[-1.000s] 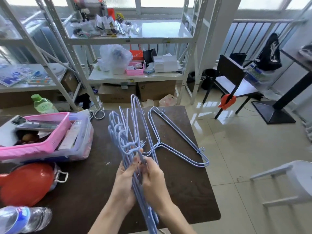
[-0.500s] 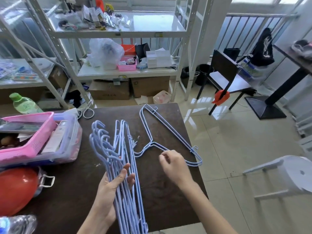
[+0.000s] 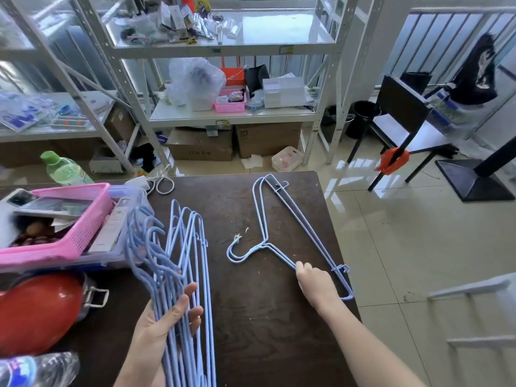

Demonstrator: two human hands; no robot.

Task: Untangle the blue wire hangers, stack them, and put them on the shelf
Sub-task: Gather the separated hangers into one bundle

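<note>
While our left hand [image 3: 164, 319] clamps the gathered bundle of pale blue wire hangers [image 3: 178, 275], we are mid-stacking, with the last loose hangers not yet added.

At five o'clock on the dark brown wooden tabletop [image 3: 265, 317], our right hand [image 3: 314, 283] rests on the lower arm of the loose pair of pale blue wire hangers [image 3: 290, 227] lying flat, fingers curled down onto the wire, though we cannot tell whether the grip is closed. The bundle stands on edge at seven o'clock, hooks fanned towards the pink plastic basket [image 3: 83, 230]. Next, we judge, comes lifting that pair, checking the two are not hooked together, and turning them hook-to-hook into the bundle before carrying all to the white metal shelf [image 3: 231, 118] at twelve o'clock. The printing on the brown cardboard boxes [image 3: 201, 143] under the shelf is too blurred for us to read.
</note>
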